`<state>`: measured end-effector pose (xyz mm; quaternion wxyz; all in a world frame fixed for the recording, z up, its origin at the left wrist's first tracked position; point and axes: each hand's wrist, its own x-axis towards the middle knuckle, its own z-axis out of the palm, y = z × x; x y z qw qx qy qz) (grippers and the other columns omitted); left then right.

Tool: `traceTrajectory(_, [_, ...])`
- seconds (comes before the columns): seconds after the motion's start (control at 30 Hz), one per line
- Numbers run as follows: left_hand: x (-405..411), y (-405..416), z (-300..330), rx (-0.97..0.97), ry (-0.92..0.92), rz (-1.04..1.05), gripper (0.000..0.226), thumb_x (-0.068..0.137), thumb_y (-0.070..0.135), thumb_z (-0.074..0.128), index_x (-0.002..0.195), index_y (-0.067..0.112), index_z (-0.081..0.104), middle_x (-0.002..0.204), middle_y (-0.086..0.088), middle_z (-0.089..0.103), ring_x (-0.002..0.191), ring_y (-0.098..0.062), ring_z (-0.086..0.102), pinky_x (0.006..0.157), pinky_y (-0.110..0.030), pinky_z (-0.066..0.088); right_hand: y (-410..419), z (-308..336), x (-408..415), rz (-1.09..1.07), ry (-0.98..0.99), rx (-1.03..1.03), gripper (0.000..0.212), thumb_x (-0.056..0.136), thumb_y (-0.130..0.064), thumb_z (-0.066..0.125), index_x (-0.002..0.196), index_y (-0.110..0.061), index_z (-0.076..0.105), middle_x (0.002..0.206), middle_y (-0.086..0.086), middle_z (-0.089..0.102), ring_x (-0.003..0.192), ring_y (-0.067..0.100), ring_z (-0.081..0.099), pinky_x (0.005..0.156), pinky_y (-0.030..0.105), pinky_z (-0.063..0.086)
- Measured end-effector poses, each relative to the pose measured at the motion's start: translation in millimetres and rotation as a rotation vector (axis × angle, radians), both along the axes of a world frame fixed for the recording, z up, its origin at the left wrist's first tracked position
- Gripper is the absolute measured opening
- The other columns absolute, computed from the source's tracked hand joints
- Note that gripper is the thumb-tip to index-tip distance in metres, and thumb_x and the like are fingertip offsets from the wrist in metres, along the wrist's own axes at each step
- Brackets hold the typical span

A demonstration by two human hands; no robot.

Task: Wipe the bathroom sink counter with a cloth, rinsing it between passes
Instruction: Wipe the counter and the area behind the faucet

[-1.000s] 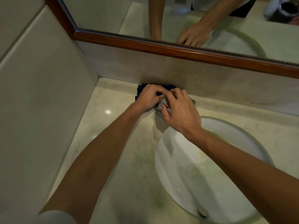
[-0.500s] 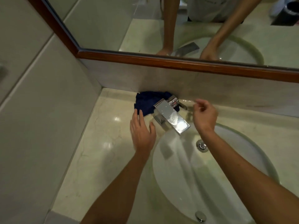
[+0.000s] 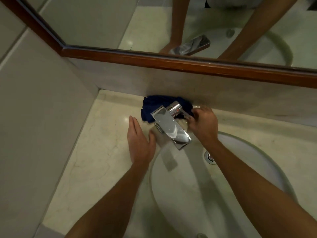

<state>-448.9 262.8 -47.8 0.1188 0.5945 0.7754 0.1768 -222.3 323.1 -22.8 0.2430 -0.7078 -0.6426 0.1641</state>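
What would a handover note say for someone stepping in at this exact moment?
Left hand: open, flat over the counter left of the faucet, holding nothing.
Right hand: fingers curled at the faucet's handle, beside the cloth's right end; what it grips is hard to tell.
Cloth: dark blue, bunched behind the faucet against the back wall.
Sink: no running water visible.
Done: cannot be judged from this frame.
Left: pick up the cloth, rinse it, wipe the counter.
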Motion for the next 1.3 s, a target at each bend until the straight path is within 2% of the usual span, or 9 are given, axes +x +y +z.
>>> traceTrajectory(0.27, [0, -1, 2, -0.016, -0.001, -0.022, 0.073, 0.103, 0.04, 0.044, 0.162, 0.005, 0.017, 0.17, -0.011, 0.014, 0.155, -0.024, 0.019, 0.126, -0.037, 0.02, -26, 23, 31, -0.088, -0.125, -0.108, 0.038, 0.083, -0.03, 0.082, 0.109, -0.007, 0.067, 0.112, 0.013, 0.06, 0.11, 0.032, 0.052, 0.082, 0.039, 0.046])
traceTrajectory(0.47, [0, -1, 2, -0.018, 0.017, -0.027, 0.07, 0.104, 0.04, 0.046, 0.161, 0.006, 0.022, 0.168, -0.012, 0.02, 0.153, -0.025, 0.022, 0.126, -0.041, 0.024, 7, 22, 19, 0.607, -0.259, 0.187, 0.064, 0.091, -0.039, 0.066, 0.141, -0.002, 0.053, 0.144, 0.016, 0.055, 0.13, 0.033, 0.051, 0.105, 0.044, 0.046])
traceTrajectory(0.6, [0, -1, 2, -0.005, 0.025, -0.033, 0.067, 0.104, 0.039, 0.046, 0.159, 0.006, 0.028, 0.167, -0.014, 0.024, 0.152, -0.027, 0.026, 0.124, -0.044, 0.027, 41, 16, 17, 0.744, -0.289, 0.117, 0.067, 0.097, -0.041, 0.06, 0.15, -0.003, 0.045, 0.156, 0.011, 0.047, 0.138, 0.03, 0.049, 0.113, 0.046, 0.042])
traceTrajectory(0.67, [0, 0, 1, 0.011, 0.027, -0.041, 0.065, 0.103, 0.036, 0.049, 0.158, 0.006, 0.031, 0.165, -0.015, 0.027, 0.151, -0.029, 0.029, 0.124, -0.045, 0.028, 46, 12, 19, 0.769, -0.313, 0.107, 0.064, 0.099, -0.039, 0.058, 0.152, -0.006, 0.043, 0.158, 0.009, 0.045, 0.138, 0.03, 0.049, 0.114, 0.045, 0.041])
traceTrajectory(0.77, [1, -1, 1, 0.027, 0.019, -0.027, 0.063, 0.102, 0.033, 0.051, 0.156, 0.005, 0.035, 0.164, -0.016, 0.031, 0.149, -0.03, 0.031, 0.123, -0.045, 0.029, 42, 5, 15, 0.804, -0.407, 0.243, 0.045, 0.102, -0.032, 0.049, 0.135, -0.005, 0.063, 0.148, 0.013, 0.056, 0.131, 0.033, 0.053, 0.111, 0.044, 0.041])
traceTrajectory(0.83, [2, -1, 2, 0.03, 0.011, -0.017, 0.061, 0.103, 0.033, 0.051, 0.156, 0.005, 0.036, 0.163, -0.015, 0.032, 0.149, -0.031, 0.033, 0.122, -0.047, 0.031, 40, -1, 14, 0.766, -0.456, 0.3, 0.04, 0.093, -0.027, 0.061, 0.124, -0.003, 0.07, 0.136, 0.013, 0.064, 0.123, 0.028, 0.052, 0.107, 0.039, 0.038])
traceTrajectory(0.9, [0, -1, 1, 0.024, -0.004, -0.008, 0.06, 0.104, 0.032, 0.05, 0.156, 0.006, 0.036, 0.164, -0.014, 0.031, 0.149, -0.031, 0.031, 0.123, -0.045, 0.029, 38, -5, 17, 0.739, -0.463, 0.275, 0.047, 0.084, -0.023, 0.072, 0.128, -0.006, 0.069, 0.138, 0.01, 0.064, 0.121, 0.028, 0.055, 0.104, 0.039, 0.039])
traceTrajectory(1.1, [0, 0, 1, 0.015, -0.033, 0.014, 0.062, 0.099, 0.035, 0.042, 0.154, 0.006, 0.04, 0.164, -0.013, 0.032, 0.15, -0.029, 0.029, 0.124, -0.043, 0.024, 14, -6, 74, 0.633, -0.382, 0.199, 0.049, 0.096, -0.025, 0.045, 0.142, -0.012, 0.059, 0.145, 0.003, 0.059, 0.118, 0.028, 0.057, 0.1, 0.04, 0.043])
traceTrajectory(1.3, [2, -3, 3, 0.019, -0.062, 0.03, 0.063, 0.098, 0.038, 0.04, 0.154, 0.007, 0.041, 0.164, -0.011, 0.031, 0.15, -0.027, 0.029, 0.124, -0.043, 0.025, -26, -8, 187, 0.553, -0.326, 0.207, 0.047, 0.098, -0.021, 0.05, 0.144, -0.011, 0.057, 0.148, 0.001, 0.057, 0.115, 0.033, 0.058, 0.098, 0.045, 0.05])
